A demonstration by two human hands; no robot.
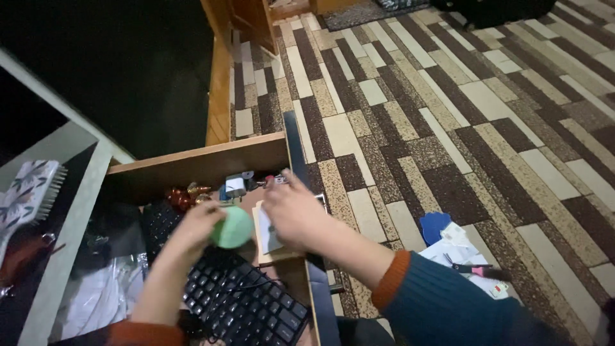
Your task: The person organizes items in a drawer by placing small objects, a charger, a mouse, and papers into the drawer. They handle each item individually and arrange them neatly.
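The round, pale green, ball-like object [232, 228] sits in the grip of the left hand [200, 225], whose fingers curl around its left side, above the open wooden drawer [198, 160]. It hangs just over the far end of a black computer keyboard [246, 301] that lies slantwise in the drawer.

The right hand [293, 214] reaches in from the right, its forearm in a dark teal sleeve with an orange cuff [392, 280]. Its fingers are bent downward over a small pale card or booklet [268, 234] at the drawer's right edge; the hand is blurred, so whether it pinches the card or only rests on it cannot be told.

At the back of the drawer lie a shiny red and gold ornament [182, 195] and a small white and blue boxy item [236, 186]. Crumpled clear plastic [102, 298] lies in the left part of the drawer.

To the left, on a pale grey ledge [70, 218], rests a hairbrush with a floral-patterned back [29, 192].

The floor [448, 96] is covered in brown, beige and cream rectangular tiles. On it, right of the drawer, lie a blue piece of cloth [434, 225], white papers [458, 247] and a pink-handled tool [477, 270].
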